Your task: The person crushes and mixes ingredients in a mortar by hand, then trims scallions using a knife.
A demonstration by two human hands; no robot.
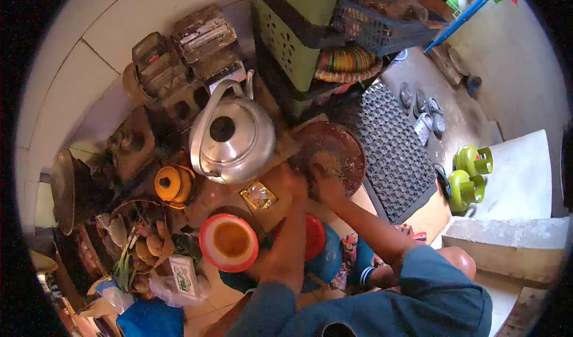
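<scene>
My right hand (328,185) reaches into a wide dark brown bowl (355,140), over crumbly pale stuff (329,163) in it; its fingertips are hard to make out. At the bowl's left edge is my left hand (292,181), blurred, with its fingers unclear. A large silver kettle (248,140) stands just left of the bowl. Below the kettle lies a small yellow packet (258,195). A red-rimmed bowl (231,243) of orange-brown liquid sits to the left of my left forearm. Part of another red bowl (315,237) shows between my forearms.
An orange lidded pot (174,185) stands left of the kettle. Onions and vegetables (149,247) lie at lower left. Green crates (286,39) are stacked behind. To the right are a dark mat (397,152), sandals (424,113) and green gas cylinders (465,188).
</scene>
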